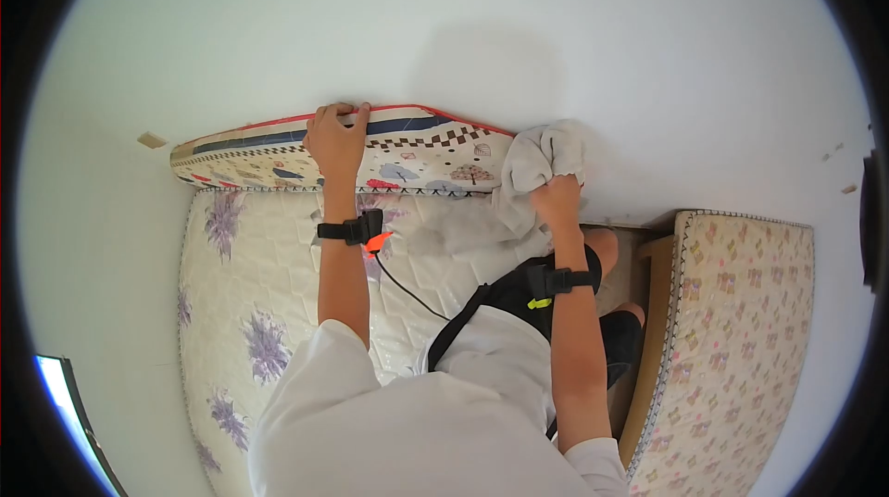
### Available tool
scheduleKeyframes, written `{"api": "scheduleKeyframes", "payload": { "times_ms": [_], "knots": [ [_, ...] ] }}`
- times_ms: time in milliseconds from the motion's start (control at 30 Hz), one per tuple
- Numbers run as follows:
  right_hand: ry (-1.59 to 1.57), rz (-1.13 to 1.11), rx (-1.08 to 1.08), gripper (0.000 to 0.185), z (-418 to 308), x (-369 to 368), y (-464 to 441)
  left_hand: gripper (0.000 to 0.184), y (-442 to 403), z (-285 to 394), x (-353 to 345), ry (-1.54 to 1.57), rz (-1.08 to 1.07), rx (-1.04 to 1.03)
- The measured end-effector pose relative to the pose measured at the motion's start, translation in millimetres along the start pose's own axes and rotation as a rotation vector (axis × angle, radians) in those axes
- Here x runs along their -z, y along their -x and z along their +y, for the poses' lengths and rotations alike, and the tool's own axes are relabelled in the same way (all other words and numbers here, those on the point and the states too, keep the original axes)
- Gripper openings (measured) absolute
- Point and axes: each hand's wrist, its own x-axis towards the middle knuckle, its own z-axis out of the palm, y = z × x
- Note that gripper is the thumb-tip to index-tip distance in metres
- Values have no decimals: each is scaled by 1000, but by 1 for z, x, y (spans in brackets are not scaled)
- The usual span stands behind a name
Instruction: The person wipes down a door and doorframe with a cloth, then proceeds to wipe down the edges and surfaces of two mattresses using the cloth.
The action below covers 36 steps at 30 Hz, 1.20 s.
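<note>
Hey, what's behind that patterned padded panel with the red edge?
White wall shows beyond the red edge of the patterned panel, where the left hand rests. Anything lower down behind the panel is covered and can't be seen.

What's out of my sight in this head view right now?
All in the head view:
- Right hand's fingertips: hidden by the hand itself and the grey cloth.
- Printed pad's back: hidden by its front.
- Flowered mattress's near part: hidden by the white shirt.
- Bright panel, lower left: cut off by the dark lens rim.
</note>
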Motion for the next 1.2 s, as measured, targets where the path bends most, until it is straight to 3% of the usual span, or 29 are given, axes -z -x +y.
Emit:
{"api": "scheduleKeyframes", "payload": {
  "times_ms": [67, 267, 467, 567, 767, 867, 967, 1067, 1167, 1200],
  "knots": [
    [-133, 16, -9, 62, -13, 14, 2, 26, -4, -4, -9, 61, -16, 26],
    [-140, 123, -27, 62, -9, 2, 8, 24, -7, -12, -15, 174, 38, 65],
    [277, -208, 79, 56, -34, 23, -5, 24, -3, -2, -5, -56, 79, -38],
    [-61, 80, 551, 58, -91, 14, -9, 25, -6, -5, -4, 124, 19, -7],
    [10, 80, 402, 71, -132, -20, -8, 24, -7, -30, -24, 226, 44, 41],
    [-113, 154, 450, 65, -124, -25, -11, 21, -4, -31, -23, 94, 50, -29],
    [-118, -125, 287, 52, -130, -14, -34, 18, 1, -35, -22, 57, 11, -78],
    [-116, -204, 288, 46, -120, -17, -39, 16, 4, -39, -19, 26, 8, -149],
    [-396, 59, 452, 42, -135, -6, -41, 15, 6, -37, -16, 39, -20, -144],
    [-422, 44, 453, 42, -137, -5, -42, 15, 4, -37, -12, 48, -37, -138]
  ]
}}
